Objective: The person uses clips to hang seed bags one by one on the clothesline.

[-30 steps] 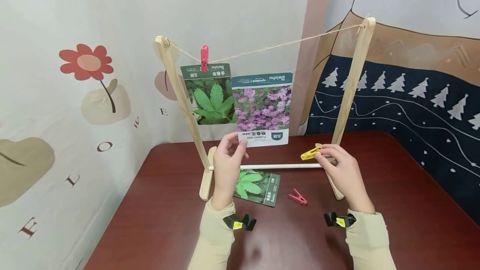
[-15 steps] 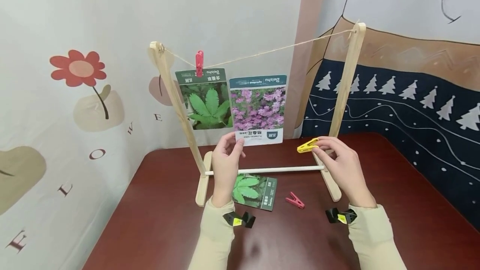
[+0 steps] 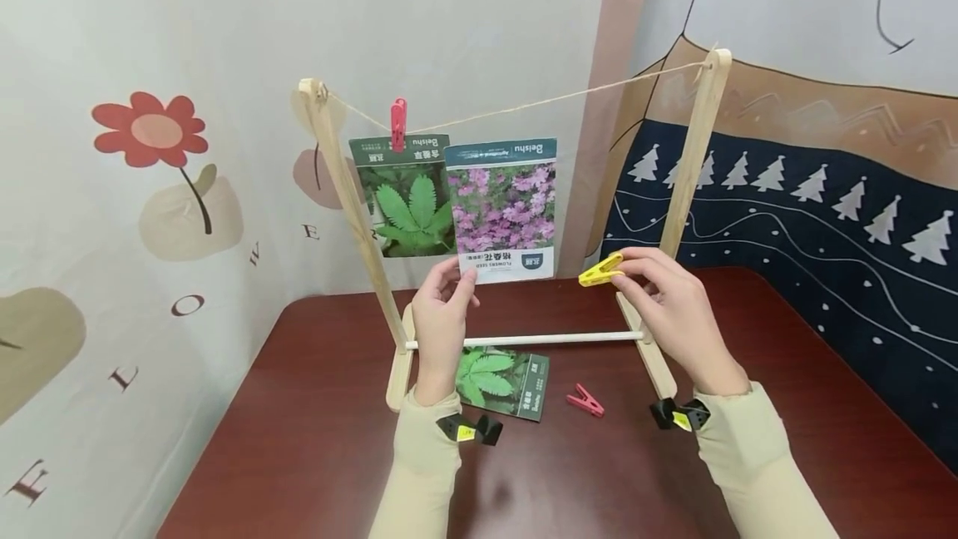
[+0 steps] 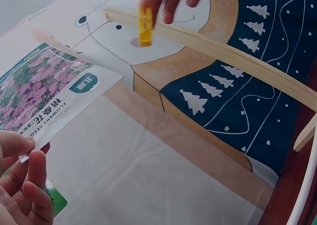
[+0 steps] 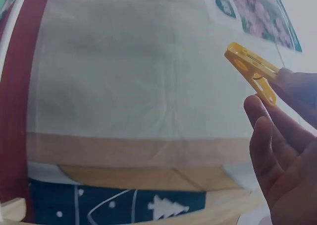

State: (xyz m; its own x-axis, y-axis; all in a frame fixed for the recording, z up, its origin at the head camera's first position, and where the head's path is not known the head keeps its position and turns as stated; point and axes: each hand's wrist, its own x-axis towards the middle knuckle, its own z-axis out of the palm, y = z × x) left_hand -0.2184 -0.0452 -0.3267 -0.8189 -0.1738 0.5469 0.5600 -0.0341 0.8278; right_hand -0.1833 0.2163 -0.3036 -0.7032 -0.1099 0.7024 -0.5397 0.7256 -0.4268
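My left hand [image 3: 441, 314] pinches the lower left corner of a seed packet with pink flowers [image 3: 505, 210], holding it upright just below the string [image 3: 516, 109]. In the left wrist view the packet [image 4: 54, 96] slants, its white label end towards me. My right hand [image 3: 674, 306] pinches a yellow clothespin [image 3: 601, 270] by its handle end, to the right of the packet and apart from it. The right wrist view shows the clothespin [image 5: 250, 71] between thumb and fingers. A red clothespin [image 3: 399, 125] fastens a green-leaf seed packet [image 3: 412, 206] to the string, partly behind the flower packet.
The string runs between two wooden posts, a left post [image 3: 352, 206] and a right post [image 3: 692, 156]. A white rod [image 3: 554, 339] joins their feet. On the dark red table [image 3: 569, 481] lie another green-leaf packet [image 3: 505, 383] and a red clothespin [image 3: 585, 399].
My left hand has moved the flower packet slightly left and up, so it overlaps the hanging packet more. My right hand has brought the yellow clothespin up and left, nearer the packet.
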